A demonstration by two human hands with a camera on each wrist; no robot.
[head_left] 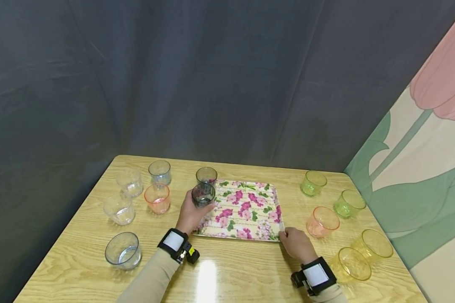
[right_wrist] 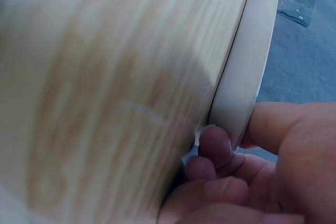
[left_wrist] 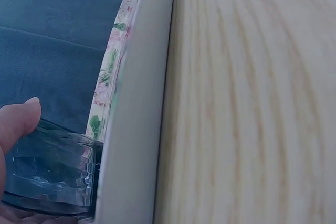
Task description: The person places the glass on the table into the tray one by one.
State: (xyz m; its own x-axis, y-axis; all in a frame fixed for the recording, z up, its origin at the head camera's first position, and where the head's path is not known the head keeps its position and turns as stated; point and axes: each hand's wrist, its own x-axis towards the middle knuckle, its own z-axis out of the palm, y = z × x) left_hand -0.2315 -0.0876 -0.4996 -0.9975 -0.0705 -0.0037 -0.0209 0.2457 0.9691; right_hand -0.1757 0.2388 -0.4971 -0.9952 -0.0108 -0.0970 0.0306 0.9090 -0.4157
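Note:
My left hand (head_left: pixel 191 214) grips a smoky grey glass (head_left: pixel 203 195), thumb on one side and fingers round the other. That glass is over the left side of a flowered tray (head_left: pixel 246 210); in the left wrist view it shows beside the pale tray rim (left_wrist: pixel 139 98). Just behind stands a second smoky glass (head_left: pixel 206 174) at the tray's back left corner. At the front right corner my right hand (head_left: pixel 297 244) pinches the tray edge, and in the right wrist view its thumb and curled fingers (right_wrist: pixel 215 145) close on the pale rim (right_wrist: pixel 247 61).
On the left stand two clear glasses (head_left: pixel 122 209), a red-tinted glass (head_left: pixel 158 200) and two bluish glasses (head_left: pixel 123 252). To the right are two green glasses (head_left: pixel 349 204), another red-tinted glass (head_left: pixel 322 223) and two yellow glasses (head_left: pixel 350 265). A dark curtain (head_left: pixel 220 84) hangs behind the wooden table (head_left: pixel 242 273).

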